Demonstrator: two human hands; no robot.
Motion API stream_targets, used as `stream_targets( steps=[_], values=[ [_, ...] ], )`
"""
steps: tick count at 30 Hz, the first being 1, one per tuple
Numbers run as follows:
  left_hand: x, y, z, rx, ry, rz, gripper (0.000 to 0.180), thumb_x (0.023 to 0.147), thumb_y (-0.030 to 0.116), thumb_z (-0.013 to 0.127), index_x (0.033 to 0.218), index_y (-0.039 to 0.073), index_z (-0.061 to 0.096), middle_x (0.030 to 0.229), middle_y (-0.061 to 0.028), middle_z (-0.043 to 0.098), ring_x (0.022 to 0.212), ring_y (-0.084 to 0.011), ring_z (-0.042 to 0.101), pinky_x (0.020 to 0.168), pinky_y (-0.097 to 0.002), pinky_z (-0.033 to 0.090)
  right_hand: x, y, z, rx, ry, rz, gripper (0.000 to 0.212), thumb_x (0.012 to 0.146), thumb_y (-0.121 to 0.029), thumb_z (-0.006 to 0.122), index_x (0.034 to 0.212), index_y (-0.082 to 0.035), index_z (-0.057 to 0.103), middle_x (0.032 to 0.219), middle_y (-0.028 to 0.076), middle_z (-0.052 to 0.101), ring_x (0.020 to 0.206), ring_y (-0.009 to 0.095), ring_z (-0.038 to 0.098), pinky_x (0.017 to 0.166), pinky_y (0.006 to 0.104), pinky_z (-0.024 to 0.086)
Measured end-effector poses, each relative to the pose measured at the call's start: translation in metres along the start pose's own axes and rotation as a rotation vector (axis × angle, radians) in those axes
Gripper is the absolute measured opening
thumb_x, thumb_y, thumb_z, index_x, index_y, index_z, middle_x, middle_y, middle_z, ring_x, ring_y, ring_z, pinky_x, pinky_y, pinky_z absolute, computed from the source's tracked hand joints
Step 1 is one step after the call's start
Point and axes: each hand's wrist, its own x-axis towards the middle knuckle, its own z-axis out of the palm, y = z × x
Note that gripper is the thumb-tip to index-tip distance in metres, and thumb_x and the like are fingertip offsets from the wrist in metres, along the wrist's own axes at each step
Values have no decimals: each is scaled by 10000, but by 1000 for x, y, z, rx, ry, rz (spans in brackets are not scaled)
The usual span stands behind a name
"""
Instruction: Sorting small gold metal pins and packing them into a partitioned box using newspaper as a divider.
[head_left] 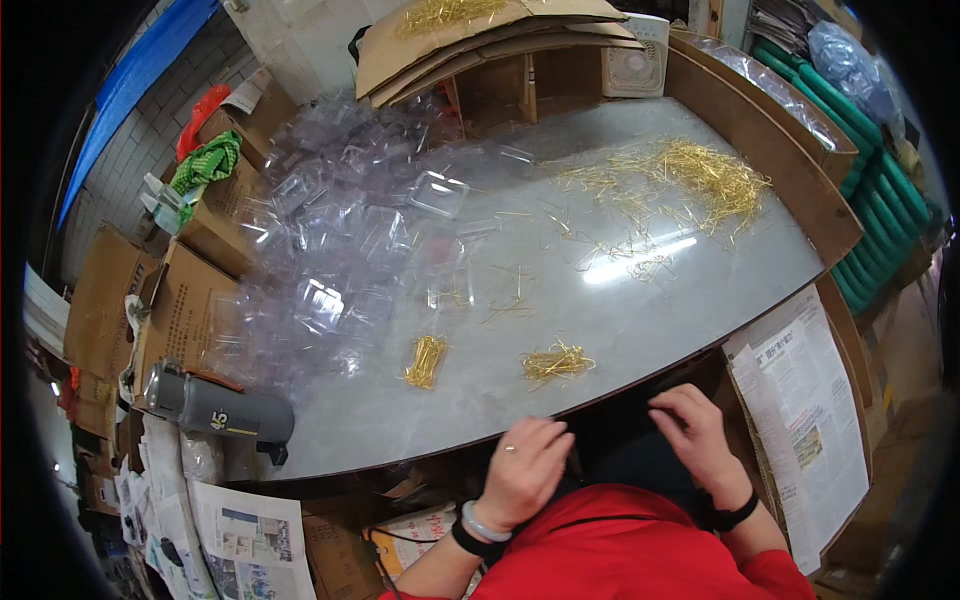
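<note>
Left hand [522, 470] near wires [557, 363] (golden)

Red top [612, 545], black wristbands [738, 511], pale bangle [483, 525], small ring [511, 449]

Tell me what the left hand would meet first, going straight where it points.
Likely the near edge of the table; if the left hand passes above, perhaps the nearest gold wires. Depth is unclear.

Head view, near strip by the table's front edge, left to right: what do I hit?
Gray water bottle → tidy bundle of gold wire hooks → looser bunch of gold wire hooks → right hand → newspaper sheet.
</note>
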Motion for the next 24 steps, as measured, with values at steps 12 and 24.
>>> stream_targets(
  steps=[12, 24],
  values=[
    [20, -44, 0, 119, -209, -314, 726, 873, 141, 684, 1461, -51, 305, 1502, -285, 284, 1421, -456, 260, 1158, -512, 263, 82, -12, 79, -221, -339, -362, 496, 861, -88, 676, 1314, 24, 506, 1403, 205, 471, 1327, 389, 430, 1092, 441, 398],
    [35, -49, 35, 198, -163, -238, 527, 908, 33, 489, 1404, -100, 369, 1417, -277, 382, 1380, -427, 339, 1166, -524, 256, 78, -26, 101, 80, -228, -250, 451, 918, 9, 517, 1359, 57, 433, 1413, 272, 434, 1324, 439, 415, 1112, 452, 358]
  ],
)
